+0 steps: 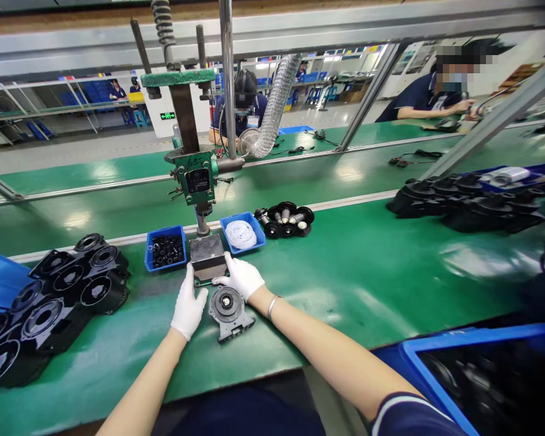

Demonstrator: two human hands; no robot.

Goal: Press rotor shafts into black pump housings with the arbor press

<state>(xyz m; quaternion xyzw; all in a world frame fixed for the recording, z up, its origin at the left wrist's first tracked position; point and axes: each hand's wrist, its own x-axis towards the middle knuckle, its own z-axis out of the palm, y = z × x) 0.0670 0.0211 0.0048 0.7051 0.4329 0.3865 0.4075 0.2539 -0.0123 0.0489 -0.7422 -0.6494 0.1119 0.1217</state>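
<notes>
A grey metal block (208,257) stands under the ram of a green bench press (196,175). My left hand (189,306), in a white glove, lies along the block's left side, fingers pointing up it and thumb apart. At the right side, my gloved right hand (241,278) has its fingers on the block's edge and its thumb by the front face. Both hands hold the block from opposite sides. In front of it, a dark round motor housing (227,306) with a flat flange lies on the green bench, close to the right hand.
Black housings (68,278) crowd the left. Behind the block are a blue bin of small black parts (166,249), a blue bin of white rings (241,233) and several black rotors (288,219). More dark housings (463,200) sit right. A blue crate (436,375) stands at lower right. People work beyond.
</notes>
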